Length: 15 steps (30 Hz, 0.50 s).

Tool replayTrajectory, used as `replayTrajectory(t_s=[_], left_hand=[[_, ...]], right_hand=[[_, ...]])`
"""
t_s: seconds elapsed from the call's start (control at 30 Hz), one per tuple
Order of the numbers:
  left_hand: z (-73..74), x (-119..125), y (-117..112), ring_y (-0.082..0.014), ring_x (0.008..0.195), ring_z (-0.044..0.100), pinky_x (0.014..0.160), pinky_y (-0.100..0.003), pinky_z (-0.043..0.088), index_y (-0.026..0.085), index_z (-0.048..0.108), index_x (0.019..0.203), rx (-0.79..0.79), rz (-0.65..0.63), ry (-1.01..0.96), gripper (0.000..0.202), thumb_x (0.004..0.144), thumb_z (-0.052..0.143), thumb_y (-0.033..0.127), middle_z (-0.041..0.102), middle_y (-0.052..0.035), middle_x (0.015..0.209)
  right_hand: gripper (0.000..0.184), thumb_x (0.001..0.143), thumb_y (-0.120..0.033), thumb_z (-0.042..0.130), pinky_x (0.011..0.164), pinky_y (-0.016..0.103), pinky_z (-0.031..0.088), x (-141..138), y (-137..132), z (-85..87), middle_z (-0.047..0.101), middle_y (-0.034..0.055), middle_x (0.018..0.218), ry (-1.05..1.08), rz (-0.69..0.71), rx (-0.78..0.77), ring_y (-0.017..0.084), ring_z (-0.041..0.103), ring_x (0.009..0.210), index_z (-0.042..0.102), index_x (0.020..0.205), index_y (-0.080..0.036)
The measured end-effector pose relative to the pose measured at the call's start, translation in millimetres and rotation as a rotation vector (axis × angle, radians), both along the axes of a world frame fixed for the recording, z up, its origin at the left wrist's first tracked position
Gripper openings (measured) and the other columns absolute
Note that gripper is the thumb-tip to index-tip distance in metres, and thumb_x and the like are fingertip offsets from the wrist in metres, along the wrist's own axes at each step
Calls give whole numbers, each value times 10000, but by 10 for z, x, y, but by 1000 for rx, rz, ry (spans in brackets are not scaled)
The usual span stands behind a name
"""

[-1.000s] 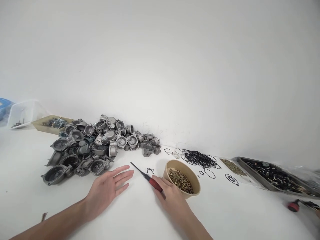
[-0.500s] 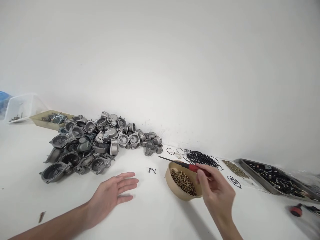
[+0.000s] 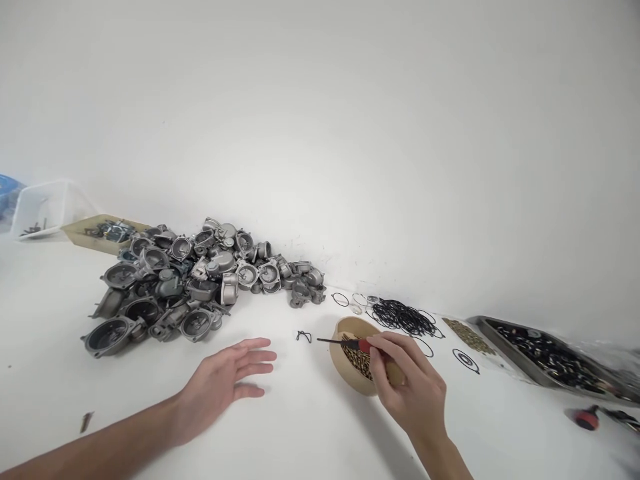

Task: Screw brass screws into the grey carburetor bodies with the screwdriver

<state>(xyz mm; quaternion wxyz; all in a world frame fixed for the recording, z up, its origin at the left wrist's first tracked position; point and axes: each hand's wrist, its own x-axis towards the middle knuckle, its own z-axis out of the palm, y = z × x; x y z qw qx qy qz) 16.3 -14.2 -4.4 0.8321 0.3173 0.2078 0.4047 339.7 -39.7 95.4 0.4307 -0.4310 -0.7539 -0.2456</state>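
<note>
My right hand (image 3: 407, 387) is closed round a small screwdriver (image 3: 350, 344) with a red handle and a thin dark shaft that points left. It hovers over a tan bowl (image 3: 343, 369) filled with small brass screws. My left hand (image 3: 225, 383) lies flat on the white table, fingers stretched out and apart, holding nothing. A small twisted black ring (image 3: 303, 336) lies between the left hand's fingertips and the bowl.
A heap of grey metal castings (image 3: 190, 287) fills the table's left back. Black O-rings (image 3: 400, 317) lie behind the bowl. At right sit a metal tray (image 3: 550, 357) of dark parts and a red-handled tool (image 3: 585, 418). Plastic bins (image 3: 45, 213) stand far left.
My right hand picked the screwdriver up off the table, carried it right over the bowl, then drew it slightly back. The left hand stayed flat in place.
</note>
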Motion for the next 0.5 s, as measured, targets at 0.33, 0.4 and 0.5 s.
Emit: replayTrajectory(t_s=[0.33,0.4,0.5], left_hand=[[9,5,-4,-376,1348,525,1026,-499,470,184,677,1382,6,14,31,459,1034,493,420,663,-166,1430],[12,3,-7,-374,1329,532,1007,-490,481,179,681,1380,12,14,36,462,1032,499,422,668,-170,1414],[24,1,-12,-367,1310,536,984,-475,492,178,690,1377,19,18,45,463,1031,502,422,672,-172,1398]], right_hand=[[121,999,-319,660,675,331,624,34,59,-112,725,67,1005,424,-16,-249,216,692,826,769,976,-271],[134,1005,-347,659,666,337,645,40,70,-128,730,71,998,458,6,-276,223,712,824,769,987,-273],[144,1009,-375,660,684,359,681,31,84,-155,746,75,995,499,51,-314,237,754,829,763,1024,-275]])
